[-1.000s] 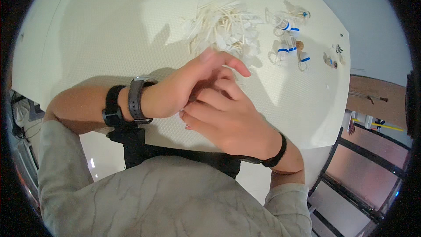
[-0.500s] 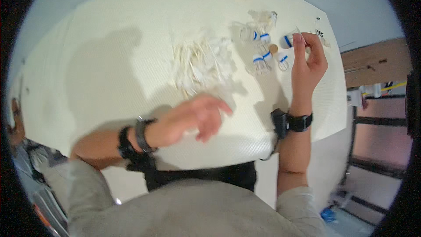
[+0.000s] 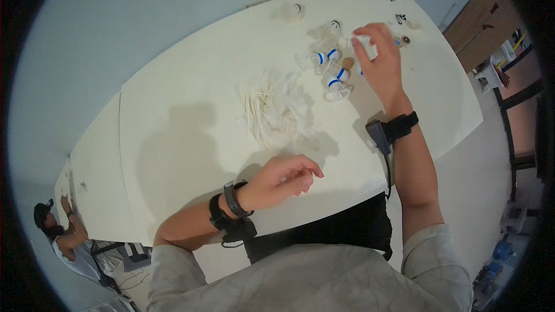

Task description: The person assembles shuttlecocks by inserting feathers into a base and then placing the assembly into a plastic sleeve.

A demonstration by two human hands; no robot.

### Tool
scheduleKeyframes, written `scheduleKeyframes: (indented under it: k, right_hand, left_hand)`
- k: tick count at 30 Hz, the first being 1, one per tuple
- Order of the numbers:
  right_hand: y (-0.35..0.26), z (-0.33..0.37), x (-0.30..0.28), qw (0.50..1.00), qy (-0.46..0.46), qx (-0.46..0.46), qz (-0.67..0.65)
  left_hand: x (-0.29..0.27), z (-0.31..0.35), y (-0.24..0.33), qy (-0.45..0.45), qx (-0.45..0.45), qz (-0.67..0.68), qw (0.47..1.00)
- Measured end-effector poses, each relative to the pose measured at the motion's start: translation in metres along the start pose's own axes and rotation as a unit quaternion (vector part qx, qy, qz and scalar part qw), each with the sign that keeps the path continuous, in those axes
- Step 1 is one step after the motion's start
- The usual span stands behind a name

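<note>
My right hand (image 3: 378,60) is raised over the far right of the table, thumb and fingers curved around a pale, blurred piece that looks like a shuttlecock (image 3: 347,42). Beside it lies a group of shuttlecocks with white bases, blue bands and see-through skirts, one of them this shuttlecock (image 3: 337,86). A tan cork disc (image 3: 348,63) rests among them. My left hand (image 3: 280,179) hovers near the front edge, fingers loosely bent and apart, with nothing visible in it. Just beyond is a loose pile of white feathers and thin stems (image 3: 272,107).
The white table (image 3: 185,75) stretches left to a seam. A separate pale shuttlecock (image 3: 295,10) lies near the far edge. Small round pieces (image 3: 406,40) and dark bits (image 3: 400,19) are at the far right. Another person (image 3: 66,237) works at the far left end.
My view has swung, so the table sits differently in it. My left hand's fingers have drawn in. My right hand has moved left toward the shuttlecocks; the blue band on its piece no longer shows.
</note>
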State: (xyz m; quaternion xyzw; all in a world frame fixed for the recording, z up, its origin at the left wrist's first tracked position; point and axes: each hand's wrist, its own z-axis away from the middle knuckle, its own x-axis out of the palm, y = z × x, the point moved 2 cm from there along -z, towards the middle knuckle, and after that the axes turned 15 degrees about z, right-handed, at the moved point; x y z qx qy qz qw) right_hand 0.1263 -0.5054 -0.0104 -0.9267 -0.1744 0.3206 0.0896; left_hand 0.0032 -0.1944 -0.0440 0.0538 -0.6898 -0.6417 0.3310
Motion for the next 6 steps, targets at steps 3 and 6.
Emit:
scheduleKeyframes:
  k: [3, 6]
  right_hand:
    - [-0.029, 0.005, -0.003, 0.951, -0.295, 0.087, -0.021]
    - [-0.035, 0.011, 0.002, 0.941, -0.336, 0.014, 0.036]
  left_hand:
    - [-0.001, 0.0, -0.001, -0.002, -0.005, -0.019, 1.0]
    - [-0.003, 0.0, 0.001, 0.0, -0.003, -0.053, 0.999]
